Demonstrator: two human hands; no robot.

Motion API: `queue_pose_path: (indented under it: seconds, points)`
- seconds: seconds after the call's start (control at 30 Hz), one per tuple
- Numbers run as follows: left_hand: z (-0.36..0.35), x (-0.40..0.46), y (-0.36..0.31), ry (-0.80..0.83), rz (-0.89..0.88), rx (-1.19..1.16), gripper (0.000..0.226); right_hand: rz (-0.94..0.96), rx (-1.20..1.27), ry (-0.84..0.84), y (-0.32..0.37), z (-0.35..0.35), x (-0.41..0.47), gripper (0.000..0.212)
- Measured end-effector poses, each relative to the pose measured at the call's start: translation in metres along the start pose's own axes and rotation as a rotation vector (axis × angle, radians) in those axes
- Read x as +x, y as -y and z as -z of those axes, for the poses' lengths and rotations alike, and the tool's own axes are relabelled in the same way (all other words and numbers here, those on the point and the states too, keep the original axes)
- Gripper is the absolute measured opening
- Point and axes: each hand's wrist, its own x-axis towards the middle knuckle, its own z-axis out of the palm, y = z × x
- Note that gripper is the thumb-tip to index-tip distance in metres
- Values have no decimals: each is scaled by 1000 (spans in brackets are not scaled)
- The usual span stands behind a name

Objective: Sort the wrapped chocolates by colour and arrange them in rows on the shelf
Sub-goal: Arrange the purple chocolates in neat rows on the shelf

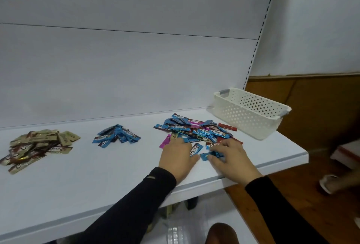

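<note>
Spanning pale shelf (97,181), white back panel (136,68), basket (251,115), wooden floor (292,204)

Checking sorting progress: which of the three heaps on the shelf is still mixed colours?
The right heap, by the white basket and both hands: blue, pink and red together. The middle heap is all blue, the left heap gold-brown.

On the white shelf (116,165) lie a gold-brown chocolate pile (37,146), a blue pile (116,136) and a mixed heap (198,129).
</note>
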Motion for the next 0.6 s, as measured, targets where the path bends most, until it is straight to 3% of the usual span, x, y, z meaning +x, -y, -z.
queue_pose_path:
  seconds: [0.17,0.33,0.5,0.6]
  points:
    - [5,0,-7,0,157,-125,23,-15,98,-45,3,0,-1,17]
    - [16,-10,6,-8,193,-294,3,-70,348,-87,7,-4,-5,9]
    - [32,-30,47,-121,217,-346,15,-83,616,-135,23,-14,1,9]
    - [45,-42,87,-212,341,-379,20,-34,690,-98,47,-21,12,10]
